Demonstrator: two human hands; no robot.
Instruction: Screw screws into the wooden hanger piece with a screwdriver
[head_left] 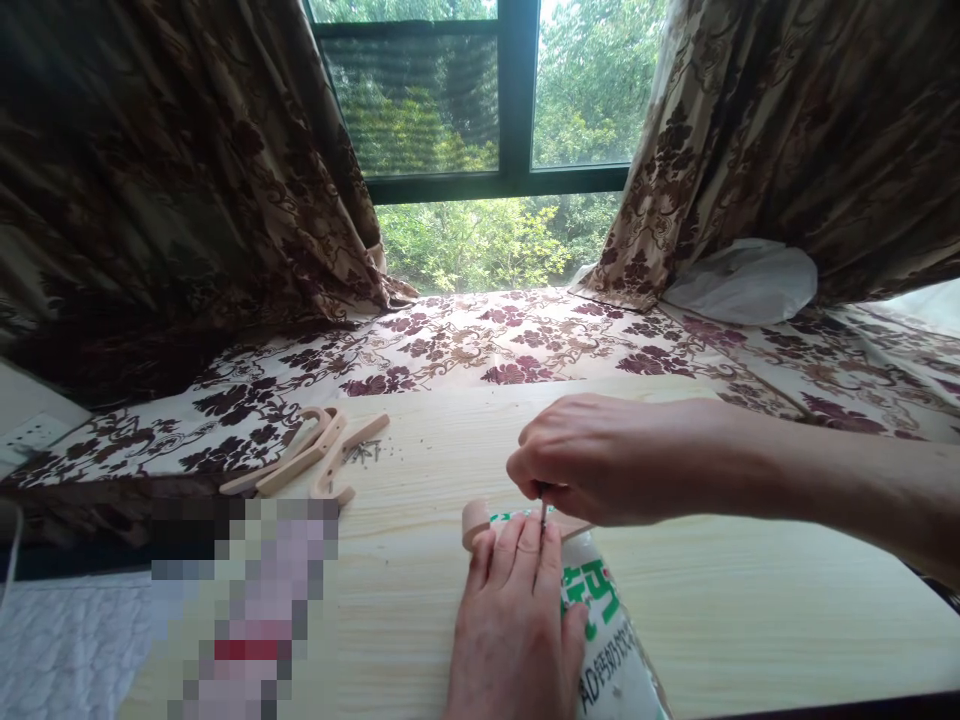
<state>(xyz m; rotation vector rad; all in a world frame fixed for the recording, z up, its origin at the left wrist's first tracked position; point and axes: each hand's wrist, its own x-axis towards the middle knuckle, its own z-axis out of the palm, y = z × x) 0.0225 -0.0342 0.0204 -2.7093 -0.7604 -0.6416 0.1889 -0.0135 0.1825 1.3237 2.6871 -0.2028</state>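
Observation:
My right hand (pixel 600 460) is closed around a thin metal tool (pixel 544 508), held upright with its tip pointing down just beyond the fingertips of my left hand. My left hand (pixel 517 620) lies palm down, pressing on a light wooden piece (pixel 475 524) whose rounded end shows left of the fingers. Part of that wood also shows under my right hand. Beneath both lies a white package with green and black lettering (pixel 611 640). The handle of the tool is hidden inside my right fist.
Several curved wooden pieces (pixel 304 465) lie at the left of the pale wooden table (pixel 397 620), beside scattered small screws (pixel 366 453). A pixelated patch covers the lower left. Behind are a flowered cloth (pixel 495 345), curtains, a window and a white plastic bag (pixel 750 280).

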